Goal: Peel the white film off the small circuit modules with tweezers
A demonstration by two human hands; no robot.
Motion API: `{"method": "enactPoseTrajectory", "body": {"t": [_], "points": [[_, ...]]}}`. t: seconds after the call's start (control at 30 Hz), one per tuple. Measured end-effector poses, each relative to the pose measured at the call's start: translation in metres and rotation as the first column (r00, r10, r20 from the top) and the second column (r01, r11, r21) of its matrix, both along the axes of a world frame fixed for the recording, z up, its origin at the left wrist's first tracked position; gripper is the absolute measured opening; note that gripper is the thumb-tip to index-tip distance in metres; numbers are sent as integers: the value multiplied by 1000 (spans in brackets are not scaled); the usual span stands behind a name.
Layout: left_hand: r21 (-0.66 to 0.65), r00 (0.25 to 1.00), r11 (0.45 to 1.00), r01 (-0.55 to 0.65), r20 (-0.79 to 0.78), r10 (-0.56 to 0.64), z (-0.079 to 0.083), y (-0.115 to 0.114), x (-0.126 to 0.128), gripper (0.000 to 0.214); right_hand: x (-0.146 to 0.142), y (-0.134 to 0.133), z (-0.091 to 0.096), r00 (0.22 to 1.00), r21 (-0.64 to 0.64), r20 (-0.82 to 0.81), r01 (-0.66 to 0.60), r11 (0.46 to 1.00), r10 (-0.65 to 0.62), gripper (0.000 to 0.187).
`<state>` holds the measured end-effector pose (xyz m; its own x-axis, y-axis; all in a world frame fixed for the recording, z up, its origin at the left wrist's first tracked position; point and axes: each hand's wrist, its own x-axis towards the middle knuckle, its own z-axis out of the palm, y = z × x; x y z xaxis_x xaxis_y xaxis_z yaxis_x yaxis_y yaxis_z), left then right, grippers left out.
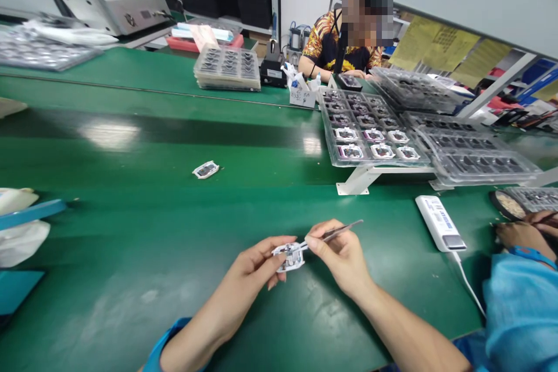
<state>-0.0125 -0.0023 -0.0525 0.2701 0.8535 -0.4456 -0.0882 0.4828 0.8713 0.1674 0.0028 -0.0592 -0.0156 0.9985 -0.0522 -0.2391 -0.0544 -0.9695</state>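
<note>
1. My left hand (250, 273) is closed in a pinch on a small white-framed electronic module (288, 257), holding it by thumb and fingers just above the green bench mat (131, 314).
2. My right hand (337, 258) grips slim steel tweezers (336, 232) between thumb and fingers, their tips at the module's edge. This is close work on the module, with both hands meeting over it.
3. A similar module (206, 170) lies alone on the mat ahead of me.
4. Farther ahead and to the right, a clear plastic tray (328, 145) holds rows of modules.
5. Near my right hand sits a white battery pack (440, 224), its cable trailing toward me. Its blue print is too small to read.
6. Another person's hands (521, 232) work at my right. Across the bench sits a person in a patterned shirt (325, 49). Yellow sheets (436, 40) beyond carry writing I cannot read.
</note>
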Motion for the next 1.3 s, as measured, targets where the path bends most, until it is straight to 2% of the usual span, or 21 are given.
{"method": "enactPoseTrajectory", "body": {"t": [0.3,0.5,0.63,0.77,0.83,0.97,1.07,1.17,1.3], "points": [[13,1000,1000,5,5,-5,6,-1,0,45,2,3,-2,996,-74,-52,-82,994,78,25],[-103,995,995,-13,95,22,10,0,3,48,-2,0,-5,999,112,-35,37,993,-33,17],[-137,992,991,-8,124,25,12,1,3,48,-3,-2,-6,1000,193,-6,-18,981,20,10],[-115,995,993,-6,95,17,12,0,3,47,-2,-4,-3,993,289,119,-47,956,13,9],[-51,999,999,9,53,-6,10,-1,1,44,-2,-5,-1,992,271,124,-34,962,0,11],[124,998,991,45,-51,-38,0,-4,-2,33,-2,-3,1,997,126,58,48,991,-55,21],[207,997,977,46,-77,-30,-7,-4,-2,33,-3,-2,2,998,45,34,42,998,-43,26],[232,993,971,62,-109,-37,-6,-3,0,33,-3,-1,1,1000,5,1,7,1000,-7,23],[207,989,974,88,-137,-60,3,-4,2,33,-2,0,0,1000,-6,0,3,1000,-3,21]]}}
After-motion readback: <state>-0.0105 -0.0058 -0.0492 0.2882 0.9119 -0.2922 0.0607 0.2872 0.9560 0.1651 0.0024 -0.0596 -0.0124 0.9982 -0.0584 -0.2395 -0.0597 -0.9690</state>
